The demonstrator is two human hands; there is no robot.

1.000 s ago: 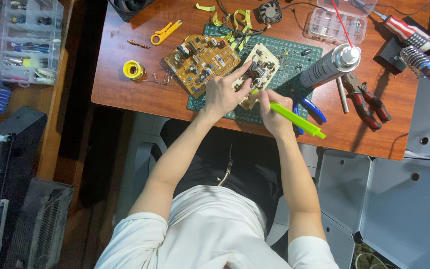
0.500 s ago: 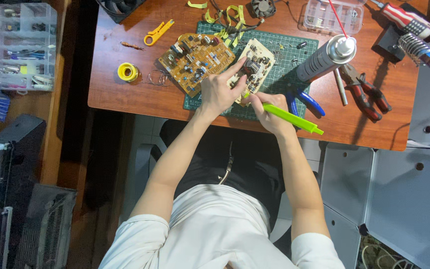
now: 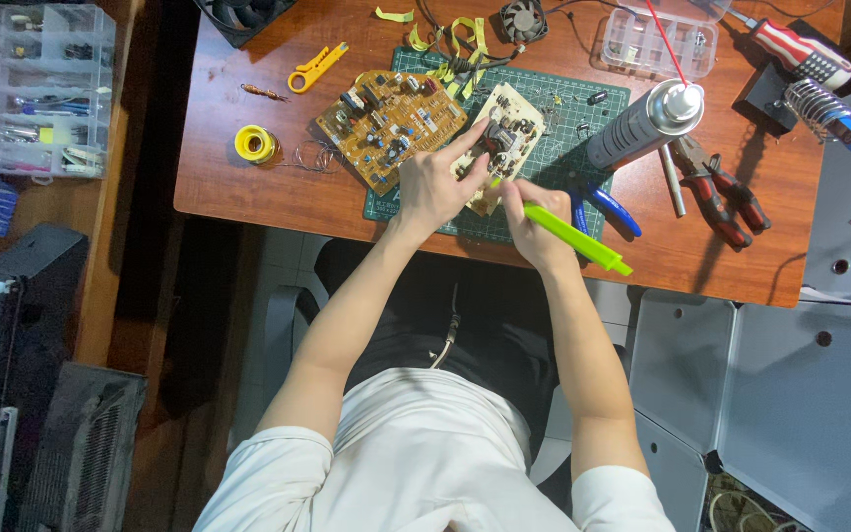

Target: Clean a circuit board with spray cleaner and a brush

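My left hand [image 3: 437,185] grips a small pale circuit board [image 3: 505,133] that lies tilted on the green cutting mat [image 3: 565,148], thumb and fingers on its near edge. My right hand [image 3: 536,229] holds a bright green tool [image 3: 573,238] like a pen, its tip touching the small board's lower part. A larger brown circuit board [image 3: 386,124] with several components lies just left of the small one, half on the mat.
On the wooden desk [image 3: 248,197]: a yellow solder spool [image 3: 255,144], yellow wire stripper [image 3: 315,67], spray can [image 3: 642,123], blue-handled pliers [image 3: 605,209], red-handled pliers [image 3: 721,192], clear parts box [image 3: 657,44], small fan [image 3: 524,18]. A clear organiser [image 3: 46,89] stands left.
Both hands with the small board and green tool stay in the same pose; the head camera has shifted slightly, so the desk sits a little higher in view.
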